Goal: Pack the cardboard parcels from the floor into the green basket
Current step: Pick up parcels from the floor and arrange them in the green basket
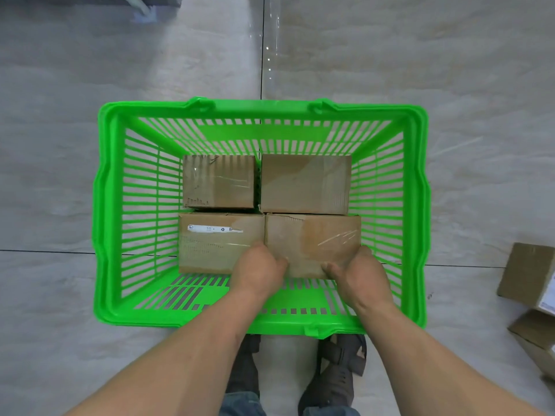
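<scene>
The green basket (pixel 108 211) stands on the tiled floor right in front of my feet. Several cardboard parcels lie inside it in two rows. At the back sit a small parcel (pixel 218 181) and a larger one (pixel 304 183). In the near row a parcel with a white label (pixel 210 241) lies on the left, and the near right parcel (pixel 312 238) touches it. My left hand (pixel 258 270) grips the near left corner of that near right parcel, while my right hand (pixel 359 274) grips its near right corner.
More cardboard parcels (pixel 528 276) lie on the floor at the right edge, one (pixel 537 337) closer to me. My shoes (pixel 333 373) stand just behind the basket's near rim. A dark object sits at the top left corner.
</scene>
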